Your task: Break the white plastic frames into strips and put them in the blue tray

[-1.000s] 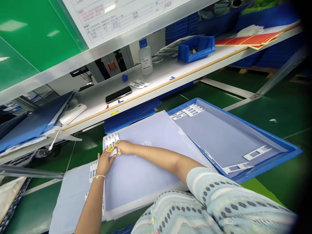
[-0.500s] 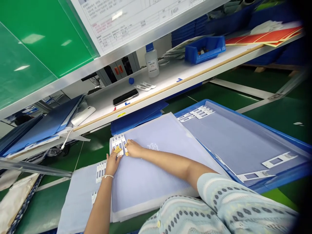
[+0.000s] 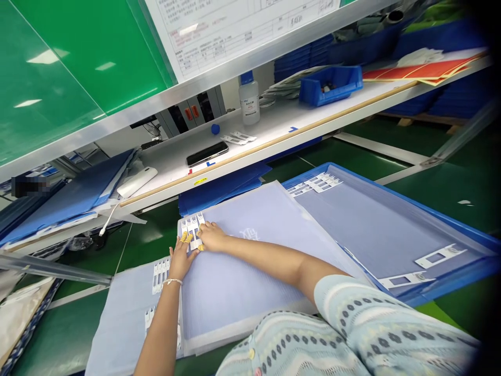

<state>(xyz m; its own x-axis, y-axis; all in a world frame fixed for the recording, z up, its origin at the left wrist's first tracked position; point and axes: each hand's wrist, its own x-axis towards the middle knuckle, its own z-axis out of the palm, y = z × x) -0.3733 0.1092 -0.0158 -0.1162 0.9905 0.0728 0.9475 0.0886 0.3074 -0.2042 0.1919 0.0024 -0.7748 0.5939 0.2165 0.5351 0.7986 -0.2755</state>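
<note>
A pale blue translucent sheet (image 3: 250, 271) lies in front of me, with a row of small white plastic parts (image 3: 191, 225) at its far left corner. My left hand (image 3: 180, 261) rests flat beside them, fingers stretched out with yellow finger cots touching the parts. My right hand (image 3: 211, 237) reaches across the sheet, its fingers curled down onto the same parts. More white parts (image 3: 160, 274) sit on a lower sheet (image 3: 121, 313) at the left.
A blue tray (image 3: 450, 284) at the right holds a sheet and white frame parts (image 3: 440, 255). The white bench (image 3: 274, 125) behind carries a phone (image 3: 207, 153), a bottle (image 3: 249, 102), a blue bin (image 3: 331, 83) and red sheets (image 3: 418, 70). Green floor lies around.
My view has shifted a little; both hands stay at the corner of the sheet. My left fingers have spread flatter by the white parts.
</note>
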